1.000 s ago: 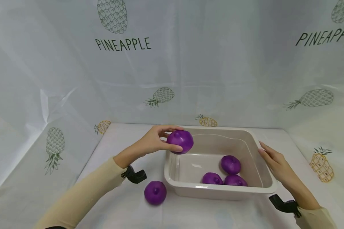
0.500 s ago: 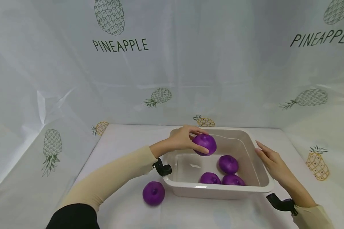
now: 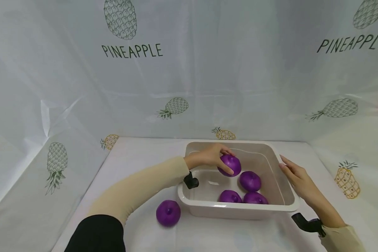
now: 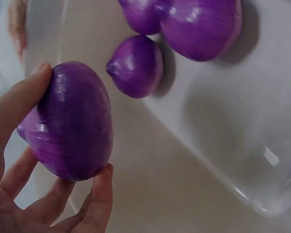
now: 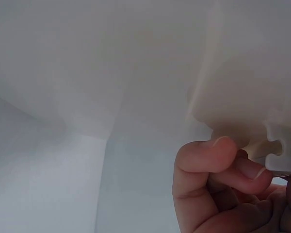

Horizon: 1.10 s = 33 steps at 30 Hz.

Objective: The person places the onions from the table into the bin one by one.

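Observation:
Between thumb and fingers my left hand grips a purple onion over the inside of the beige plastic basin. In the left wrist view the held onion is apart from the others below it. Three more purple onions lie on the basin floor: one at the back, one at front left, one at front right. My right hand holds the basin's right rim. The right wrist view has its fingers curled beneath that rim.
Another purple onion rests on the white tabletop, left of the basin's front corner. Behind the table hangs a pale sheet printed with pineapples. A black wrist camera on my left arm overlaps the basin's left rim.
My left hand has carried its onion rightward from the basin's left rim, then lowered it inside, towards the other onions. The right hand stays at the rim.

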Each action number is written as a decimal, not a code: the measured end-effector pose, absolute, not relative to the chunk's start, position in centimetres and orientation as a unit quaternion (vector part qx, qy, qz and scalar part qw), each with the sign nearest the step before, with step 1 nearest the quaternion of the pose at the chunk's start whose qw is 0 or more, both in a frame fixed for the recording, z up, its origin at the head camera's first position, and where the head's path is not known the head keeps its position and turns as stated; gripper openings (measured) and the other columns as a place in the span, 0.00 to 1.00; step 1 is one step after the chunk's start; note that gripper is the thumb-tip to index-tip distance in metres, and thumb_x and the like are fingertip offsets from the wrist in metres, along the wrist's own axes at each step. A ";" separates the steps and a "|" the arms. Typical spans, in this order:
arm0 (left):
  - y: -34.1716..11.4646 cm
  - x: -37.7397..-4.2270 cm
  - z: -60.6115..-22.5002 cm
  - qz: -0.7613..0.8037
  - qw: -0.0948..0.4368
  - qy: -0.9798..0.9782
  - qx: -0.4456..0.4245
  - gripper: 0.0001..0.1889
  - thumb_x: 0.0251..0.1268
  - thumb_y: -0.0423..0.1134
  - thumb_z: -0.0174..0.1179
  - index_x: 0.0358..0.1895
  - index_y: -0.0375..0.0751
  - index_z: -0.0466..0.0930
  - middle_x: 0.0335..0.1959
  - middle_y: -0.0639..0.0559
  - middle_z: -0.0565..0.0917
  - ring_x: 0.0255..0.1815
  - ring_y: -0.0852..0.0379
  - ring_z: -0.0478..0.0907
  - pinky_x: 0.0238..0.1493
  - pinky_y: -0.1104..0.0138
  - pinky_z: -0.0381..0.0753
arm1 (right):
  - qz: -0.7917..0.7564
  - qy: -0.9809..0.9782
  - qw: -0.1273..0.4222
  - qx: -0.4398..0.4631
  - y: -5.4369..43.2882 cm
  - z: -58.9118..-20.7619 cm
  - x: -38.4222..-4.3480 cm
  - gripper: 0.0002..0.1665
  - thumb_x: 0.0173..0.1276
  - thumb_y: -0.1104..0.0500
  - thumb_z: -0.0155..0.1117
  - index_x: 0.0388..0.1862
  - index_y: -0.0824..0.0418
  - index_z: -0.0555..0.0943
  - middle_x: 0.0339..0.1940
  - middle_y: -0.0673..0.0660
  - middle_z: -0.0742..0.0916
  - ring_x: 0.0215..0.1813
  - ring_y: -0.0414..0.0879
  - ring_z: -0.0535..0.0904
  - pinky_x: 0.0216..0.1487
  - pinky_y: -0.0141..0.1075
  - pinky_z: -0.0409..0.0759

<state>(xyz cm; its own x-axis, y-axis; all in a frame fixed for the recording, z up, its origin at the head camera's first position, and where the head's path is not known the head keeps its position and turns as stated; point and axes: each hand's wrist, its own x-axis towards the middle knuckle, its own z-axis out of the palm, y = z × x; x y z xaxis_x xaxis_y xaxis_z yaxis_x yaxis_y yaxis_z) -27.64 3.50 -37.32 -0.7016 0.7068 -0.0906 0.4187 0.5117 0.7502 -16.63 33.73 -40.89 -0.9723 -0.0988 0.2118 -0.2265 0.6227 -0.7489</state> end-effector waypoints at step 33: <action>8.0 -27.7 -44.5 0.157 0.177 0.907 0.348 0.30 0.48 0.48 0.79 0.52 0.39 0.77 0.43 0.53 0.81 0.45 0.59 0.76 0.48 0.76 0.74 | 0.422 -0.899 0.084 0.084 33.8 -41.0 -16.6 0.29 0.82 0.60 0.46 0.76 0.72 0.60 0.60 0.79 0.77 0.46 0.24 0.75 0.40 0.20 0.76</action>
<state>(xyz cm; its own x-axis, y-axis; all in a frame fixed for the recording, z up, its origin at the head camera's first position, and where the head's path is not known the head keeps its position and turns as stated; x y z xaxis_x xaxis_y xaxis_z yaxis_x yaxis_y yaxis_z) -27.73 7.98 -44.46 -0.6955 0.6867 -0.2114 0.5755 0.7085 0.4085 -16.57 33.78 -41.03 -0.9718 -0.0789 0.2220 -0.2213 0.6291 -0.7451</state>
